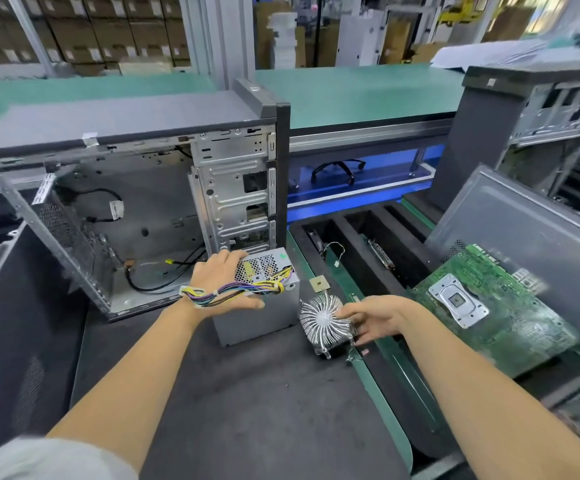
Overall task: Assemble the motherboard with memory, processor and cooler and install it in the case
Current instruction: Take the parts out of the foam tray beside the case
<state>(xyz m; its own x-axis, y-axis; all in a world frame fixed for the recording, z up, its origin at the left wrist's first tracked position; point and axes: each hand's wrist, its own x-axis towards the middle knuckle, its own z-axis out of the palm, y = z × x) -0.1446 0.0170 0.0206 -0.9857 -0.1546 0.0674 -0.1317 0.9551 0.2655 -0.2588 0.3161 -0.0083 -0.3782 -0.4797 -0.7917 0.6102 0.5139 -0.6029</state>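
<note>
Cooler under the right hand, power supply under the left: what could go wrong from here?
1. The right hand grips the cooler at one side only, near the mat's edge; it could tip into the tray gap.
2. The loose processor lies bare just behind the cooler; dragging the cooler might knock or scratch it.
3. The left hand rests on the power supply with its cable bundle draped over the wrist; pulling away may snag it.

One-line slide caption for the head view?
Left hand on the power supply, right hand gripping the cooler; motherboard waits at right.
</note>
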